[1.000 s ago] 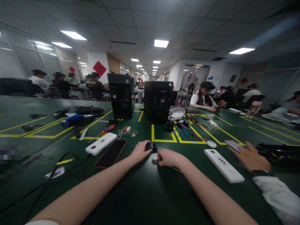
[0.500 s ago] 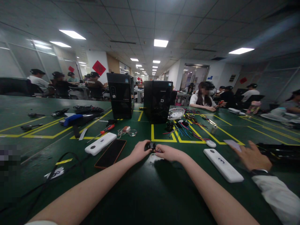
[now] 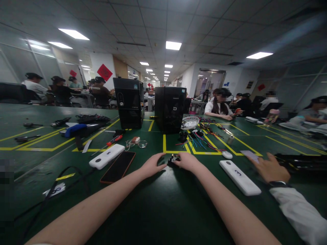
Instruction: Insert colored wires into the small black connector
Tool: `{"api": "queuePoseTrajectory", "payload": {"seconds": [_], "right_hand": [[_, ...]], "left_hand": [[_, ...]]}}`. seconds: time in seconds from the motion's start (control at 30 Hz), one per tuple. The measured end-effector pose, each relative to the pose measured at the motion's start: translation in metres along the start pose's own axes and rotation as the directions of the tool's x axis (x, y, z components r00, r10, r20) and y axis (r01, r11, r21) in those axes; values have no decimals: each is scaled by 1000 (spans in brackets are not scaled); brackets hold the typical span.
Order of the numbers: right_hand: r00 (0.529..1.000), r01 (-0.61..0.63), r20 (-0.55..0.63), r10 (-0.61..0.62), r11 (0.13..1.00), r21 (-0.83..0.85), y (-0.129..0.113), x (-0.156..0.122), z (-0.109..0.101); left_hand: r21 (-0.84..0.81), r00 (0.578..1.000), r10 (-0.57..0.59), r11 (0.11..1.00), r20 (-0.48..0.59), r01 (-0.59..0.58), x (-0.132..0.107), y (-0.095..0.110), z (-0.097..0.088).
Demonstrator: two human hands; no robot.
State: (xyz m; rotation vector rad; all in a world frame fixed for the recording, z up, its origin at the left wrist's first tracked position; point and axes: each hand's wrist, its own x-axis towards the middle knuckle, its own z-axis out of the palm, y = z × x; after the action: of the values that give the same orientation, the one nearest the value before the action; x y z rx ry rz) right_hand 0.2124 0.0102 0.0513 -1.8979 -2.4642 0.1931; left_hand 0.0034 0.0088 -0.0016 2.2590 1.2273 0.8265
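Note:
My right hand [image 3: 188, 162] grips a small black part [image 3: 173, 160] with a pale bright spot on top; its exact kind is too small to make out. Just left of it, my left hand [image 3: 153, 164] is open, thumb and fingers apart, holding nothing. Both hands are low over the green table [image 3: 153, 211]. Nearest to my left hand lies a dark phone with an orange edge [image 3: 119, 166]. Beside the phone is a white bar marked 8 [image 3: 107, 156]. To the right of my right hand lies a white bar marked 3 [image 3: 240, 177].
Two black computer cases [image 3: 129, 103] stand ahead. Coloured wires [image 3: 198, 139] and a white basket [image 3: 189, 123] lie at right centre. Glasses [image 3: 141, 144] and a red screwdriver [image 3: 114, 140] lie left. Another person's hand [image 3: 272, 168] rests at right, by a pale card.
My left hand has let go of the small black part and opened beside it. My right hand keeps hold of the part. The whole view has shifted slightly.

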Motion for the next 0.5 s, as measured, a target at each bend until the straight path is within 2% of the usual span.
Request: {"api": "queuePoseTrajectory", "payload": {"seconds": [0.1, 0.27, 0.33, 0.5], "right_hand": [[965, -260, 12, 261, 963, -68, 28, 3, -8], [828, -561, 7, 561, 827, -31, 96, 2, -20], [796, -606, -10, 606, 796, 6, 119, -1, -21], [792, -604, -80, 605, 796, 41, 148, -7, -19]], "left_hand": [[11, 1000, -14, 1000, 14, 14, 0, -2, 0], [7, 999, -24, 1000, 32, 24, -1, 0, -3], [3, 999, -33, 999, 36, 33, 0, 1, -3], [3, 999, -35, 999, 34, 35, 0, 0, 0]]}}
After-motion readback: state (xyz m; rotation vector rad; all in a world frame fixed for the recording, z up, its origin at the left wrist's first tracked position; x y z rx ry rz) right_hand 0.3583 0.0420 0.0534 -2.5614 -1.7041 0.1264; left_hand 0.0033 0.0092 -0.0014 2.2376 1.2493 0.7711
